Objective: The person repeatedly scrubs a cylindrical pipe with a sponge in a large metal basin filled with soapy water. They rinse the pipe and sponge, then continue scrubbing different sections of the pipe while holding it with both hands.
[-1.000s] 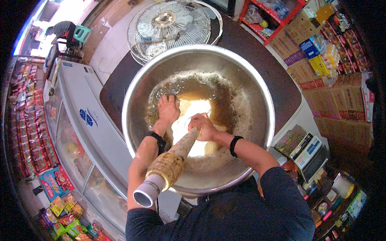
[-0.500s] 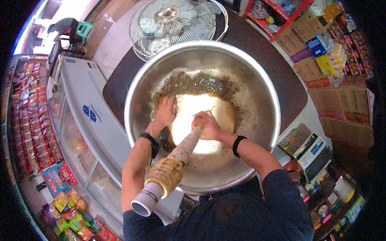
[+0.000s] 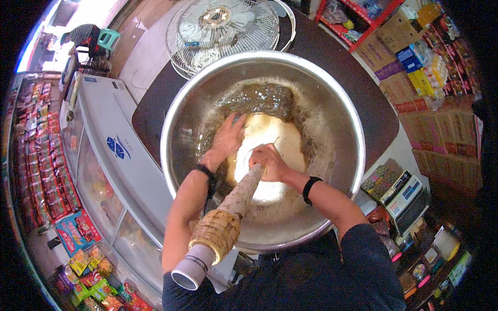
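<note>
A large steel basin [image 3: 337, 109] holds a wet, shiny dark brown mass [image 3: 267, 99] along its far side. Closer to me is a bright, pale patch [image 3: 284, 136], too overexposed to make out. My right hand [image 3: 268, 161] wraps round a long, pale, tape-wrapped pole [image 3: 242, 190]. The pole slants toward me, with a thick tan wrapping [image 3: 215, 233] and a grey hollow pipe end [image 3: 192, 268]; its far end is hidden under that hand. My left hand [image 3: 228, 137] is down inside the basin, fingers stretched out, between the dark mass and the pale patch.
The basin stands on a dark tabletop [image 3: 376, 129]. Fan grilles [image 3: 223, 36] lie just beyond it. A glass-topped freezer [image 3: 116, 116] flanks my left arm. To the right are a weighing scale [image 3: 407, 199] and stacked cartons [image 3: 441, 129]. Packaged snacks [image 3: 91, 269] fill the left side.
My left hand has shifted right and slightly away from me. The dark mass looks more bunched together at the far side. My right hand keeps its grip on the pole.
</note>
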`<state>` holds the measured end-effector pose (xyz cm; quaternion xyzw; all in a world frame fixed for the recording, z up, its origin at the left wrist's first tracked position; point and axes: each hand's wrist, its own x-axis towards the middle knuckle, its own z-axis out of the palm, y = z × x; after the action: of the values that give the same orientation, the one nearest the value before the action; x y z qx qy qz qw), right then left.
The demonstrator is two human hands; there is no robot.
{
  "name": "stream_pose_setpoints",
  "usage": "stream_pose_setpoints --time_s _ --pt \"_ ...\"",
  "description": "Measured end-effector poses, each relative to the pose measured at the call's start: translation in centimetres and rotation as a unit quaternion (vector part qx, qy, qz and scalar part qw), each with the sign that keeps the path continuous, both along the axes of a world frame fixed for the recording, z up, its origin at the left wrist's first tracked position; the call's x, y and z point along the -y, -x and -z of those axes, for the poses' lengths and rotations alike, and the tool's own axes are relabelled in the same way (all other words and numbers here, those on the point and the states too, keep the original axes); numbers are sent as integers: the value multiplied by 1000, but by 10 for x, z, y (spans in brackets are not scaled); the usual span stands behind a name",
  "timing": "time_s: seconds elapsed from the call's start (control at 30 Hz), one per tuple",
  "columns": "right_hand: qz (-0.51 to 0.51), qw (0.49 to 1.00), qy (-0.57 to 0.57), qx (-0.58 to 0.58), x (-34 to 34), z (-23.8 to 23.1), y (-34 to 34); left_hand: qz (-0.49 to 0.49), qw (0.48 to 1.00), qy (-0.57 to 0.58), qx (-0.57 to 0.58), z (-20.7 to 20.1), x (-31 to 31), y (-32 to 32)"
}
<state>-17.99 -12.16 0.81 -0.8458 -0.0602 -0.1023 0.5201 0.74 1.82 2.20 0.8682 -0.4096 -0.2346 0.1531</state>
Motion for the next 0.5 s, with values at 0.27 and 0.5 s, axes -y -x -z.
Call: stream_pose_setpoints --time_s 0.27,0.5 --pt "-7 1000 23 -3 1 4 0 -68 993 -92 8 -9 -55 36" --pt "-3 1000 19 17 3 -1 -3 39 999 -17 29 6 44 -10"
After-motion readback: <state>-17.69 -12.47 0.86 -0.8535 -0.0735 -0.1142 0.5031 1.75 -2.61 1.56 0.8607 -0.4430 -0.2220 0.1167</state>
